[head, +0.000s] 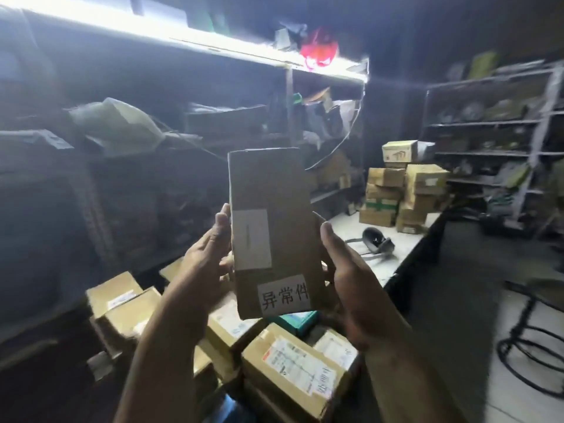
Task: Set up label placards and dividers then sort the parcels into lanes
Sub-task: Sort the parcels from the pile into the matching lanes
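Centre frame: cardboard placard (pixel 274 184) held upright, top leaning slightly left, above the parcels (pixel 293 370) at bottom centre. Left hand (pixel 207 254) grips its left edge, right hand (pixel 345 270) its right edge. Thumbs on the front, fingers behind and mostly hidden. Handwritten label (pixel 285 296) low on the face. Likely step: positioning the placard. Keep the label outward and readable, seat the base flat at a lane head, and release one hand only once steady. It probably tips easily.
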`<state>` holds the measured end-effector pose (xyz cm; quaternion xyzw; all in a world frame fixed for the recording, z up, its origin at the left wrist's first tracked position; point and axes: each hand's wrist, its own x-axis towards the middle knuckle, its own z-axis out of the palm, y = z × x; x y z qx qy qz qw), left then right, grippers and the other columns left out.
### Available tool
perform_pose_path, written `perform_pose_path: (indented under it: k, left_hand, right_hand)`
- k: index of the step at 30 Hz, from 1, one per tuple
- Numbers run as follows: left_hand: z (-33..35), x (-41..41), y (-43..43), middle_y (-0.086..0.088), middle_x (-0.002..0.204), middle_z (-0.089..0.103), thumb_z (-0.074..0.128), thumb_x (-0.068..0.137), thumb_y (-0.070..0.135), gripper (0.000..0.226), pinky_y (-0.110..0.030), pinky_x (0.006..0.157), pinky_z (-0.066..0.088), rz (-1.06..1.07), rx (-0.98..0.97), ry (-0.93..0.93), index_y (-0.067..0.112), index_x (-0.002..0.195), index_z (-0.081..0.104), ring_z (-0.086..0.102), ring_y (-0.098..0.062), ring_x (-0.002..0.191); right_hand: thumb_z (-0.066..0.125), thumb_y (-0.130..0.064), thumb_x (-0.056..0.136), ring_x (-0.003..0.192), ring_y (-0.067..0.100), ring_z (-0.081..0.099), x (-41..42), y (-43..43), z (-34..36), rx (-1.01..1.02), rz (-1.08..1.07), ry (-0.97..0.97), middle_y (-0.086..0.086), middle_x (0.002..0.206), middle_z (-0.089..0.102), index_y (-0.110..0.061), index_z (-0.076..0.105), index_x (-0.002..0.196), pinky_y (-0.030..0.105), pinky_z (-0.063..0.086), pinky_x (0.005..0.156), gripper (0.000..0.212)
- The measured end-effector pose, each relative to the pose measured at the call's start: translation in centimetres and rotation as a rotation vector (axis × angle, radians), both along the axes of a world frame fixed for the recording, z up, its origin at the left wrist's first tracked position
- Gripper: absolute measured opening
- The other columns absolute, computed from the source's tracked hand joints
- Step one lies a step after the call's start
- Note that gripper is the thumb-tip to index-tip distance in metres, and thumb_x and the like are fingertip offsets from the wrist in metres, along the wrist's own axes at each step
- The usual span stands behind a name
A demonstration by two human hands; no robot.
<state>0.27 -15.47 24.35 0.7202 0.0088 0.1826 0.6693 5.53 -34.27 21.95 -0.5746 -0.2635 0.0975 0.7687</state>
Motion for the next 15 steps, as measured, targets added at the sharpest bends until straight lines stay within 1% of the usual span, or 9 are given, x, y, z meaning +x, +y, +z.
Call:
perform_pose_path:
  k: [2, 3, 5, 7, 9, 11, 12, 13, 15]
  left_hand:
    - [-1.2, 3.1, -4.0, 0.003, 0.146, 0.055, 0.052, 0.054, 0.099, 0.093, -0.051, 0.104, 0.046, -0.024, -0.036, 0.023, 0.058, 0.138, 0.047, 0.056, -0.032, 0.128]
    - [-1.8, 4.5, -5.6, 0.004, 0.149, 0.053, 0.052, 0.057, 0.094, 0.096, -0.052, 0.111, 0.041, -0.033, -0.033, 0.039, 0.052, 0.143, 0.044, 0.053, -0.031, 0.133]
    - [-2.8, 7.3, -8.4, 0.008, 0.150, 0.051, 0.049, 0.063, 0.083, 0.094, -0.044, 0.113, 0.037, -0.044, -0.026, 0.065, 0.045, 0.149, 0.041, 0.051, -0.026, 0.135]
    - [-3.9, 9.7, -10.2, 0.009, 0.149, 0.050, 0.050, 0.066, 0.078, 0.093, -0.039, 0.108, 0.037, -0.075, -0.029, 0.107, 0.042, 0.150, 0.040, 0.050, -0.021, 0.135]
    - [-5.5, 12.4, -11.0, 0.009, 0.144, 0.057, 0.054, 0.068, 0.075, 0.088, -0.034, 0.099, 0.047, -0.097, -0.051, 0.155, 0.037, 0.147, 0.046, 0.057, -0.014, 0.127]
    - [-6.5, 14.7, -11.4, 0.014, 0.119, 0.071, 0.054, 0.082, 0.063, 0.054, -0.023, 0.072, 0.055, -0.085, -0.080, 0.176, 0.039, 0.130, 0.059, 0.069, -0.002, 0.099]
    - [-7.1, 16.3, -11.4, 0.021, 0.101, 0.074, 0.051, 0.091, 0.054, 0.031, -0.019, 0.061, 0.053, -0.075, -0.091, 0.188, 0.041, 0.118, 0.061, 0.070, 0.005, 0.082]
    - [-7.4, 17.5, -11.3, 0.028, 0.082, 0.073, 0.048, 0.097, 0.047, 0.016, -0.018, 0.056, 0.049, -0.062, -0.094, 0.199, 0.043, 0.106, 0.060, 0.067, 0.011, 0.069]
    - [-8.5, 20.5, -10.5, 0.037, 0.068, 0.066, 0.044, 0.101, 0.044, 0.013, -0.018, 0.057, 0.048, -0.049, -0.094, 0.209, 0.047, 0.096, 0.056, 0.063, 0.017, 0.062]
  right_hand:
    - [0.031, -0.049, 0.107, 0.118, 0.013, 0.068, 1.6, -3.7, -0.8, -0.015, -0.066, 0.062, -0.007, 0.126, 0.072, -0.034, 0.057, 0.141, 0.040, 0.061, 0.091, 0.045]
    - [0.030, -0.047, 0.108, 0.116, 0.013, 0.069, 2.4, -5.2, -1.2, -0.018, -0.098, 0.077, -0.005, 0.125, 0.073, -0.032, 0.057, 0.141, 0.035, 0.062, 0.085, 0.046]
    - [0.028, -0.043, 0.110, 0.105, 0.009, 0.073, 4.1, -7.9, -2.0, -0.024, -0.127, 0.094, -0.007, 0.114, 0.077, -0.027, 0.064, 0.133, 0.024, 0.060, 0.074, 0.046]
    - [0.027, -0.035, 0.111, 0.088, -0.006, 0.072, 6.0, -9.6, -3.3, -0.043, -0.153, 0.082, -0.017, 0.094, 0.078, -0.024, 0.067, 0.117, 0.013, 0.056, 0.065, 0.042]
    - [0.025, -0.032, 0.111, 0.084, -0.014, 0.069, 7.7, -10.4, -4.3, -0.067, -0.161, 0.105, -0.023, 0.091, 0.077, -0.023, 0.065, 0.116, 0.006, 0.051, 0.062, 0.042]
    - [0.023, -0.036, 0.111, 0.096, -0.013, 0.067, 10.0, -10.7, -5.6, -0.078, -0.179, 0.144, -0.020, 0.107, 0.076, -0.022, 0.064, 0.128, 0.003, 0.050, 0.067, 0.047]
    - [0.023, -0.037, 0.111, 0.100, -0.012, 0.067, 11.5, -10.6, -6.1, -0.080, -0.170, 0.165, -0.018, 0.112, 0.075, -0.021, 0.064, 0.132, 0.004, 0.050, 0.069, 0.048]
    - [0.023, -0.037, 0.111, 0.100, -0.012, 0.067, 12.7, -10.3, -6.4, -0.086, -0.149, 0.173, -0.018, 0.112, 0.075, -0.020, 0.063, 0.133, 0.004, 0.050, 0.069, 0.048]
    - [0.024, -0.037, 0.111, 0.094, -0.016, 0.067, 15.8, -9.6, -7.2, -0.115, -0.128, 0.177, -0.023, 0.106, 0.075, -0.022, 0.063, 0.131, 0.003, 0.049, 0.065, 0.046]
